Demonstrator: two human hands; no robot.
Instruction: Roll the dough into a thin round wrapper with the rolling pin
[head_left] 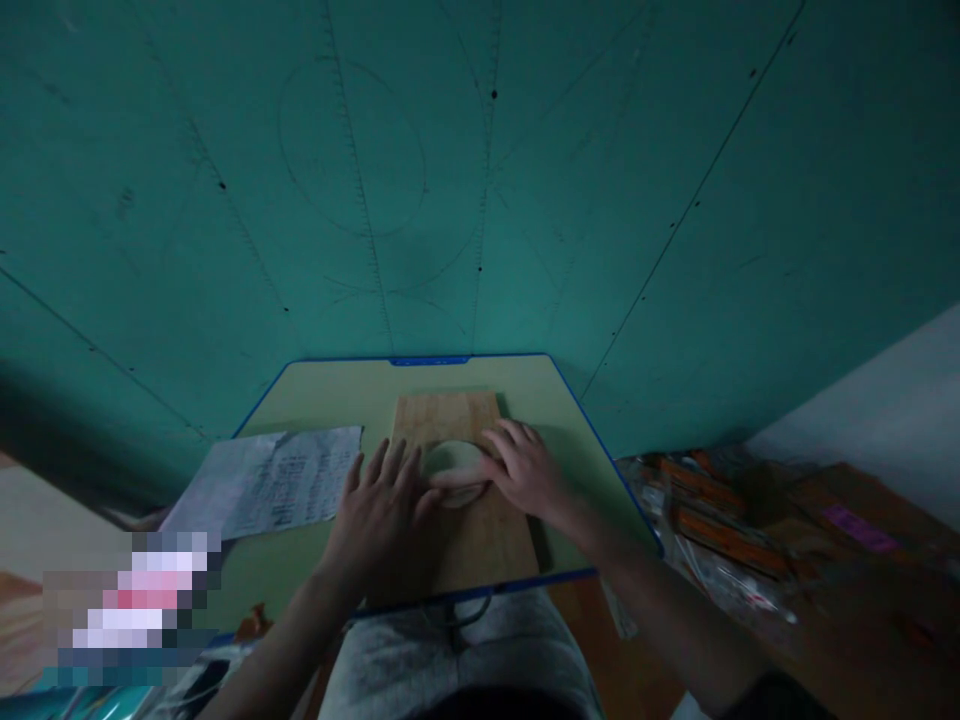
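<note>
A pale, flat round piece (456, 466), maybe dough or clay, lies on a wooden board (450, 550) with a darker line across its lower part. On its left side my left hand (379, 505) rests with the fingers stretched and apart, the thumb at the piece's lower left edge. My right hand (525, 468) has its fingers bent at the right edge, thumb and forefinger gripping the rim. The dim light blurs the fingertips, and the underside of the piece is hidden.
The board lies on a pale folding table (330, 385) with a blue edge, against a green wall (420, 200). A printed paper (277, 485) lies left of the board. To the right on the floor are plastic-wrapped orange items (720, 530) and a cardboard box (862, 500).
</note>
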